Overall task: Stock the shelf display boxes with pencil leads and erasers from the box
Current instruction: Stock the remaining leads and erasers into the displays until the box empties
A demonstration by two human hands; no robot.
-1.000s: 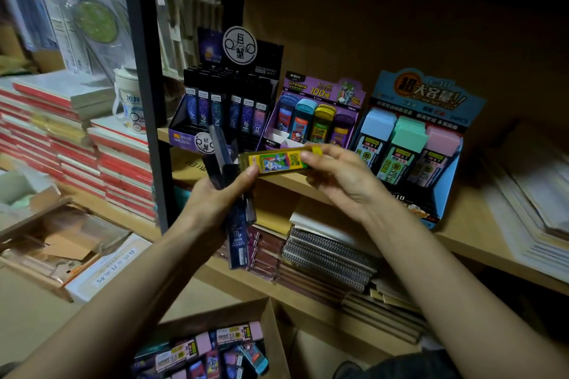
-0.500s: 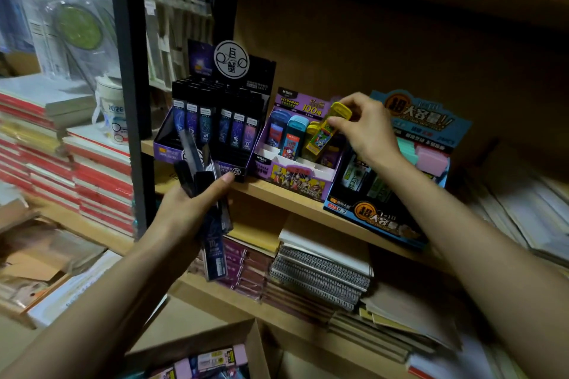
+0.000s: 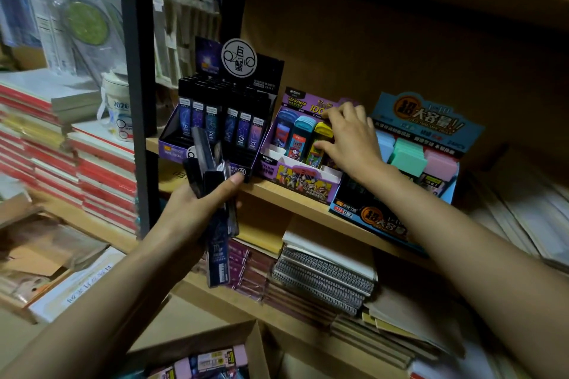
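Three display boxes stand on the wooden shelf (image 3: 286, 198): a black and purple one (image 3: 228, 120) with dark lead cases, a purple one (image 3: 295, 172) with coloured lead cases, and a blue one (image 3: 431, 132) with pastel cases. My right hand (image 3: 351, 135) rests on the yellow lead case (image 3: 320, 144), which stands in the purple box beside a teal case (image 3: 300, 138). Fingers curl over its top and side. My left hand (image 3: 197, 212) holds a bundle of dark lead cases (image 3: 215, 194) below the black box. A cardboard box (image 3: 200, 357) of stock sits at the bottom.
A black upright post (image 3: 135, 101) divides the shelving. Stacks of red-edged notebooks (image 3: 92, 169) fill the left side. Spiral notebooks (image 3: 326, 280) and paper stacks lie on the lower shelf. Flat paper packs (image 3: 529, 209) lie at the right of the display boxes.
My right hand took the yellow lead case from in front of my left hand up to the purple box and lowered it into a slot. My left hand kept its dark cases.
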